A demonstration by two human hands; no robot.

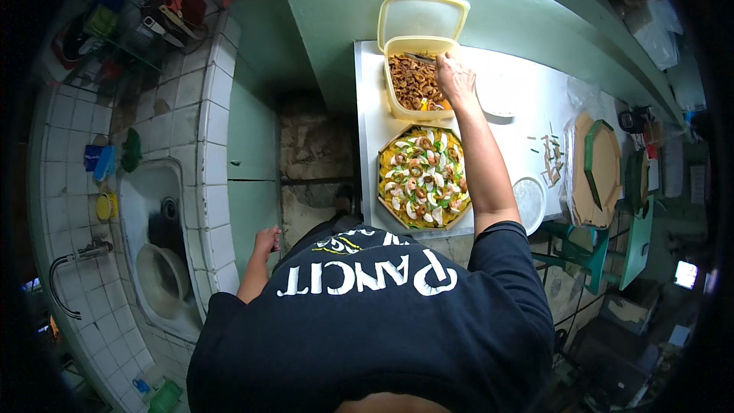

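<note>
My right hand (455, 76) reaches over a yellow plastic tub (397, 103) filled with brown fried pieces, its fingers closed on a thin metal utensil (419, 56) lying across the tub's far rim. The tub's pale lid (422, 19) stands open behind it. Just in front sits an octagonal tray of yellow noodles (423, 177) topped with egg slices, shrimp and green bits. Both rest on a white table (371, 122). My left hand (267, 243) hangs at my side near the tiled counter, loosely curled and holding nothing.
A white bowl (498, 98) and a round clear lid (529, 200) are on the table's right part, with a bagged stack of octagonal cardboard trays (592, 172) beyond. A green stool (587, 254) stands below. A tiled counter with a sink (157, 222) and tap (73, 264) runs along the left.
</note>
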